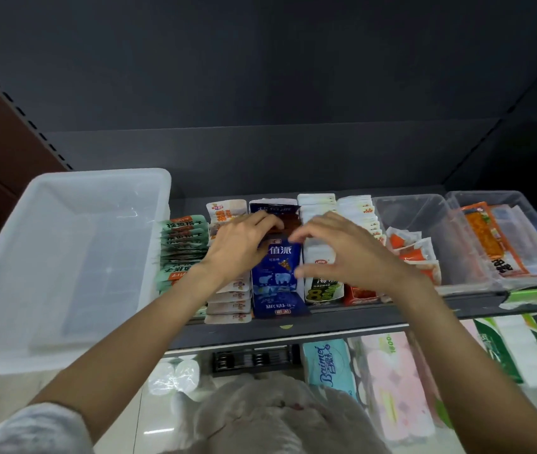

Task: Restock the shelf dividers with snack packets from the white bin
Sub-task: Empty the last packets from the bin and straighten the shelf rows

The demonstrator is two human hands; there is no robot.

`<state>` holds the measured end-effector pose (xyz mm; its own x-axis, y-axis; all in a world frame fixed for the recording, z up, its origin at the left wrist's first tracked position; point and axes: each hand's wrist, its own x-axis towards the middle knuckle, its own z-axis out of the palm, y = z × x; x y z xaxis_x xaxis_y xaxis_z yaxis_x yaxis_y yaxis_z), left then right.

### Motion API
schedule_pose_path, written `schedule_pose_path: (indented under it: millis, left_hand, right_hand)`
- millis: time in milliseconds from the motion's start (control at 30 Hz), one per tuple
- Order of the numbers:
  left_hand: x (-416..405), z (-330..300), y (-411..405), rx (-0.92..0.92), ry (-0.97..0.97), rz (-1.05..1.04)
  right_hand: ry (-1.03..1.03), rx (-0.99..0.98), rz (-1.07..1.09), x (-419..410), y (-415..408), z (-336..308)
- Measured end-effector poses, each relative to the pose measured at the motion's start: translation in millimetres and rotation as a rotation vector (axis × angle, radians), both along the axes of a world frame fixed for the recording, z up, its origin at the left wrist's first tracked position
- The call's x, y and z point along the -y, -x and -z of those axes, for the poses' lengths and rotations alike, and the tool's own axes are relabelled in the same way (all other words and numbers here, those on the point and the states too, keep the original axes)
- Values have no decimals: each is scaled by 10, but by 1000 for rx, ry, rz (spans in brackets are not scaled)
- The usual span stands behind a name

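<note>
white bin sits left on the shelf | green packets in a row just beside it | left hand fingers curled on the blue packet, printed 值派, upright in the middle divider lane, long axis vertical | right hand pinches its right edge | Baimei tissue pack below.

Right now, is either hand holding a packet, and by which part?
Both hands, left and right, are on the upright blue foil snack packet; the fingers seem to pinch its top edge, though the contact is partly hidden.
</note>
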<state>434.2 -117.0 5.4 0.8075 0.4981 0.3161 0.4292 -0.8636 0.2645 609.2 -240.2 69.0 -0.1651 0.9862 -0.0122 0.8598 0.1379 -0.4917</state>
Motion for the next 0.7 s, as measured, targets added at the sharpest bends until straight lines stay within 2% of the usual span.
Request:
schedule_pose_path:
  millis: [100, 167, 267, 333, 400, 500, 533, 700]
  left_hand:
    - [-34, 25, 29, 41, -6, -18]
    - [-50, 45, 37, 53, -18, -31]
    - [-83, 59, 55, 39, 4, -50]
    - [-101, 29, 72, 69, 78, -59]
    - [-101, -32, 105, 166, 174, -88]
    - [-57, -163, 207, 337, 329, -194]
    - [-34, -193, 238, 334, 354, -203]
    - [101, -91, 171, -86, 114, -74]
  right_hand:
    - [90, 231, -165, 291, 161, 277]
    - [-25, 356, -212, 309, 253, 516]
    - [-305, 393, -36, 78, 245, 598]
    - [-407, 388, 144, -156, 184, 510]
    - [-389, 433, 232, -363, 160, 462]
    - [-344, 564, 164, -493, 222, 468]
    - [-350, 569, 152, -484, 229, 458]
    - [-432, 309, 229, -475, 55, 305]
